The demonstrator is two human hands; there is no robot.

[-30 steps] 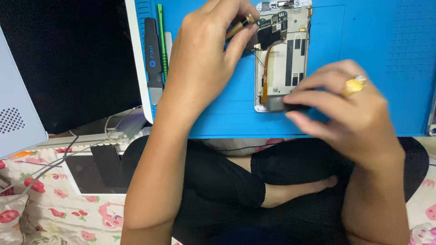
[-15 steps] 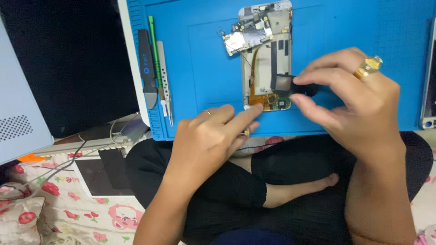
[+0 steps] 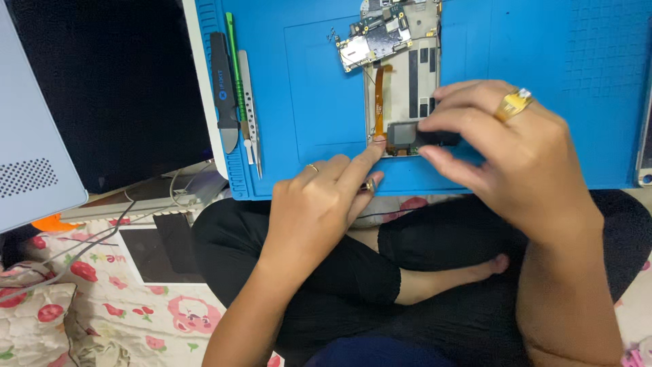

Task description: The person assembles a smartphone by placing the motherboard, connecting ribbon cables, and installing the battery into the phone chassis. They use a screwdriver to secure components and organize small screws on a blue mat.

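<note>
While the opened white phone frame (image 3: 407, 81) lay on the blue silicone repair mat (image 3: 543, 68), the right hand (image 3: 516, 156) pinched its small grey speaker module (image 3: 402, 134); the left hand (image 3: 319, 204), forefinger extended, pressed the orange flex cable (image 3: 378, 95), which a hard tug could probably tear. Prying tools (image 3: 234, 88) lay well left, unobstructed.

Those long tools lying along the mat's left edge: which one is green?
The thin green stick, in the middle of the three. A broader black pry tool lies to its left, and silver tweezers to its right.

left hand (image 3: 319, 204) touching opened phone (image 3: 404, 81) | right hand (image 3: 516, 156) pinching module (image 3: 402, 134)
</note>
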